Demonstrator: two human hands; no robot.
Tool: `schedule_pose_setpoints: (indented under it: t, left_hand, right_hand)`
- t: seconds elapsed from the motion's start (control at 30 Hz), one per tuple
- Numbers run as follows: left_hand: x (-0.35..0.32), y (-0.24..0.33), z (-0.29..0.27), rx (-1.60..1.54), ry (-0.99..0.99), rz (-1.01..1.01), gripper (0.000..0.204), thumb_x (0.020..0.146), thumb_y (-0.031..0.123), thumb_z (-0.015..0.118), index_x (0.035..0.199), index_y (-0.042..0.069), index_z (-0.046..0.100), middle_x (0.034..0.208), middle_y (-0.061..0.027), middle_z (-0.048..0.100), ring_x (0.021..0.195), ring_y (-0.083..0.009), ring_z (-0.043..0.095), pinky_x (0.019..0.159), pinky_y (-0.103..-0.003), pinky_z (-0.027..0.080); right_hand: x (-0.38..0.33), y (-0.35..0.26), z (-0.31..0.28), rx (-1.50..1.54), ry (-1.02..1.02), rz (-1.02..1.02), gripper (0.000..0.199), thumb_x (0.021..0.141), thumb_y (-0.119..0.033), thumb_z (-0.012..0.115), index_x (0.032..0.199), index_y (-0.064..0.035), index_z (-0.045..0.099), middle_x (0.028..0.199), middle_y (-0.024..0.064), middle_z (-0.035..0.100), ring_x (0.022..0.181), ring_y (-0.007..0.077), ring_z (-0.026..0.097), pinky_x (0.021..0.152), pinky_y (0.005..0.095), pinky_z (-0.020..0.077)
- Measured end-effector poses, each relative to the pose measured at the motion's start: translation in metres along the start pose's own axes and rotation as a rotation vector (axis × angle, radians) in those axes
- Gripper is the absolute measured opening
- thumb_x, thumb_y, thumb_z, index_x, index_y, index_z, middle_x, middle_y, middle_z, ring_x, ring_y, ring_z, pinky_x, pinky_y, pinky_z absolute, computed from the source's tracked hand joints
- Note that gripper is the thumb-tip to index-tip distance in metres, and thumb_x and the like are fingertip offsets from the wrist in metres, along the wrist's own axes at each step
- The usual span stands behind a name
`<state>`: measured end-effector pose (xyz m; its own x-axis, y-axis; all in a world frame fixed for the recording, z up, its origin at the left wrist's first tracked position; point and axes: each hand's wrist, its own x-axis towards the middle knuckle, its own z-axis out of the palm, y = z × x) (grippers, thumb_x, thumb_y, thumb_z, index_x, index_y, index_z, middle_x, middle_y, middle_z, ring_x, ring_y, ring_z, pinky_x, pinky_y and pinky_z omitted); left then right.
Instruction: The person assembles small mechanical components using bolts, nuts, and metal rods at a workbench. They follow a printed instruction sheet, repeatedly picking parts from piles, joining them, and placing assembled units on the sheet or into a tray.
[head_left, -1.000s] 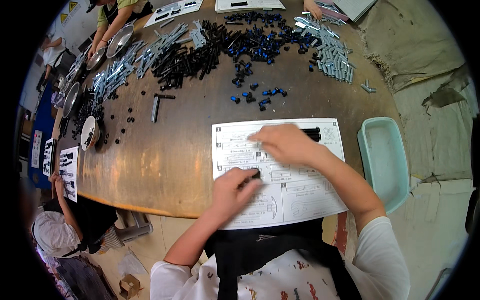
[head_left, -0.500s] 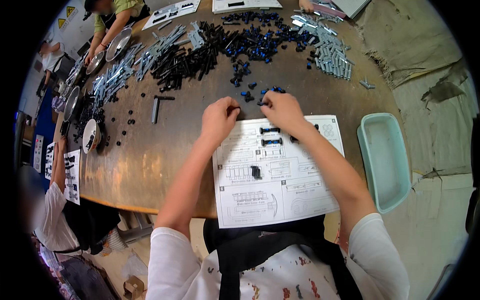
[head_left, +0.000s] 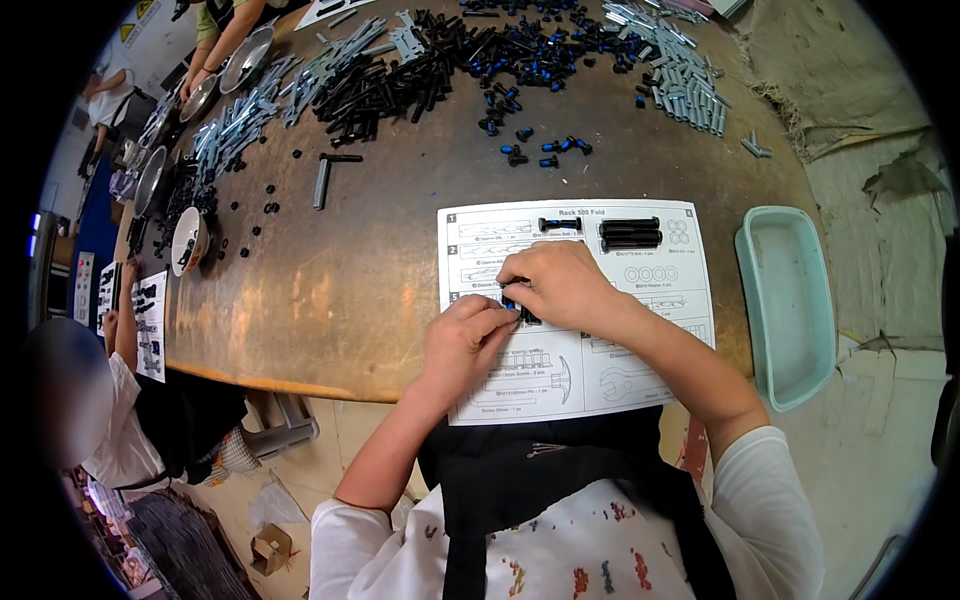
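Meeting near the middle of the printed sheet [head_left: 535, 408], the left hand [head_left: 465, 338] and the right hand [head_left: 568, 285] have their fingertips drawn in around a few short bolts [head_left: 529, 317], black with a touch of blue. From where I stand, the fingers hide too much for me to tell whether either hand is clamped on one. The bolts look like metal: stiff, light enough singly for a fingertip pinch, hardly fragile. Being round, they could roll or slip if squeezed off-centre, so I'd take one across the middle of its shank or by its head. Above the hands, a blue-marked bolt [head_left: 560, 224] and a row of long bolts [head_left: 632, 234] lie on the sheet; more loose bolts [head_left: 551, 162] sit on the table [head_left: 380, 250] beyond.
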<state>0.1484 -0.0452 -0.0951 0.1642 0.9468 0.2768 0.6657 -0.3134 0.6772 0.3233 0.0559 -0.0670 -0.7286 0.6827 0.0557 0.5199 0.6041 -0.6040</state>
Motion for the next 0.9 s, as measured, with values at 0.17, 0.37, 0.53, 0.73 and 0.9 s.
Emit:
schedule_pose_setpoints:
  t: [0.17, 0.37, 0.53, 0.73, 0.9]
  left_hand:
    - [0.000, -0.002, 0.004, 0.023, 0.036, 0.064, 0.014, 0.079, 0.010, 0.074, 0.094, 0.010, 0.074, 0.086, -0.0041, 0.065, 0.079, -0.0238, 0.064, 0.066, -0.036, 0.052]
    - [0.002, 0.000, 0.005, 0.047, 0.033, 0.061, 0.019, 0.076, 0.004, 0.076, 0.094, 0.009, 0.074, 0.083, -0.0064, 0.063, 0.076, -0.0248, 0.062, 0.064, -0.035, 0.051]
    - [0.010, -0.006, -0.008, -0.208, -0.050, -0.170, 0.016, 0.085, 0.014, 0.071, 0.098, 0.005, 0.074, 0.083, -0.0111, 0.065, 0.078, -0.0241, 0.064, 0.067, -0.034, 0.050]
    - [0.128, -0.042, -0.012, 0.104, 0.089, 0.008, 0.024, 0.089, 0.016, 0.064, 0.111, 0.005, 0.067, 0.094, -0.0141, 0.067, 0.082, -0.0306, 0.065, 0.073, -0.038, 0.051]
    - [0.198, -0.072, 0.027, 0.373, 0.017, -0.018, 0.025, 0.085, 0.014, 0.067, 0.109, 0.006, 0.064, 0.097, -0.0134, 0.068, 0.090, -0.0336, 0.066, 0.077, -0.044, 0.052]
  right_hand:
    - [-0.001, 0.002, 0.004, -0.047, 0.022, -0.016, 0.014, 0.081, -0.020, 0.065, 0.086, -0.0089, 0.073, 0.086, 0.0078, 0.071, 0.087, 0.0280, 0.066, 0.075, 0.0431, 0.0502]
    - [0.004, -0.001, 0.004, -0.228, -0.109, -0.062, 0.014, 0.082, -0.022, 0.064, 0.083, -0.0106, 0.072, 0.081, 0.0066, 0.068, 0.087, 0.0274, 0.066, 0.072, 0.0427, 0.0512]
    - [0.010, 0.024, -0.011, -0.218, 0.119, -0.089, 0.016, 0.086, -0.020, 0.062, 0.092, -0.0102, 0.073, 0.084, 0.0094, 0.069, 0.085, 0.0282, 0.068, 0.074, 0.0425, 0.0532]
    - [0.058, 0.096, -0.057, -0.309, 0.266, 0.220, 0.024, 0.089, -0.017, 0.061, 0.111, -0.0122, 0.070, 0.108, 0.0114, 0.068, 0.100, 0.0322, 0.065, 0.087, 0.0454, 0.0514]
    - [0.078, 0.114, -0.039, -0.319, 0.240, 0.261, 0.026, 0.087, -0.018, 0.067, 0.111, -0.0098, 0.067, 0.108, 0.0113, 0.066, 0.101, 0.0327, 0.064, 0.090, 0.0456, 0.0496]
